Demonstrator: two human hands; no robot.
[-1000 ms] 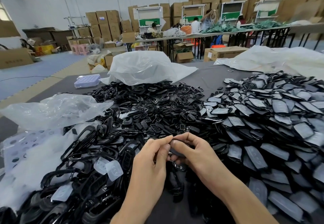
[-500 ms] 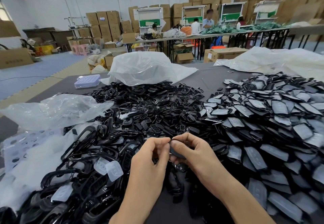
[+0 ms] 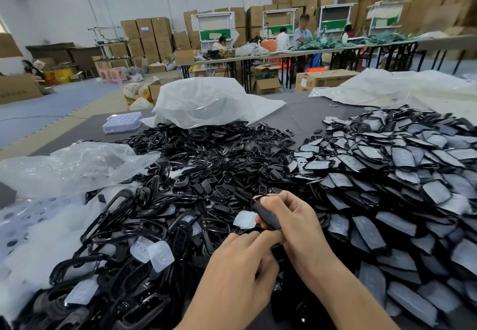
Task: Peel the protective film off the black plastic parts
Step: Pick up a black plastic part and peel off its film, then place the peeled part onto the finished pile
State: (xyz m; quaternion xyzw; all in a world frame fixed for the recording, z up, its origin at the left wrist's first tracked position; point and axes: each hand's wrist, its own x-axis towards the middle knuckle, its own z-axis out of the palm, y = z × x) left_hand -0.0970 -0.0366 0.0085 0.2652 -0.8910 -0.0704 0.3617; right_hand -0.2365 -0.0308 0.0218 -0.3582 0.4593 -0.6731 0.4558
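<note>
Room: warehouse hall, with cardboard boxes [image 3: 152, 32] stacked along the far wall and people working at long benches behind.
Surface: dark grey table [image 3: 299, 117], seen from above through my head camera.
Right hand: I see the right hand [image 3: 294, 223] raised over the heap, forearm coming in from lower right. The thumb lies on top and the fingers curl beneath, clamped on one black part [image 3: 265, 214] held at a tilt.
Left hand: the left hand [image 3: 240, 262] sits lower, knuckles up and fingers curled, its index tip against the right thumb under the part. I cannot tell whether it pinches anything.
Hands: together and touching.
Film: a translucent film piece [image 3: 245, 219] sits just left of the held part. I cannot tell if it is attached.
Right heap: film-covered parts [image 3: 387, 187], overlapping.
Middle heap: bare black frames [image 3: 180, 174].
Near left: loose films [image 3: 152, 252] lying on the frames.
Bags: white bag [image 3: 206, 102] at the back, clear bag [image 3: 77, 167] at left.
Tray: lilac tray [image 3: 122, 121] near the far-left edge.
</note>
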